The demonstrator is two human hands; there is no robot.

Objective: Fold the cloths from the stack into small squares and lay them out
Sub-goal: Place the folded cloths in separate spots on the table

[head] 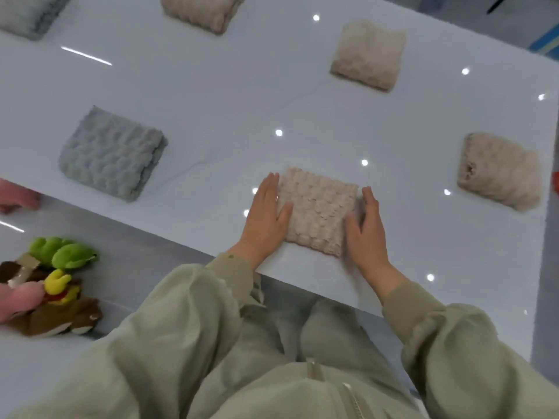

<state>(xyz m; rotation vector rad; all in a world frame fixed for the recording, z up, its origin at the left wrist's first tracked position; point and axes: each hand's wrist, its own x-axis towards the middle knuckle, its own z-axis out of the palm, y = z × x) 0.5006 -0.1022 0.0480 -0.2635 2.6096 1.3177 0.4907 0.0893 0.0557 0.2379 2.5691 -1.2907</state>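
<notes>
A beige bubbly cloth (316,211), folded into a small square, lies near the front edge of the glossy white table (211,95). My left hand (266,220) lies flat against its left side with straight fingers, the thumb resting on the cloth. My right hand (367,228) presses flat against its right side. Other folded squares are spread over the table: a grey one (110,154) at the left, a beige one (499,172) at the right, a beige one (367,55) further back, a beige one (202,12) and a grey one (28,13) at the far edge.
A pile of plush toys (51,285), green, yellow, pink and brown, sits on a lower surface at the left. Another person's hand (18,196) rests at the table's left edge. The table's front edge runs diagonally just below my wrists.
</notes>
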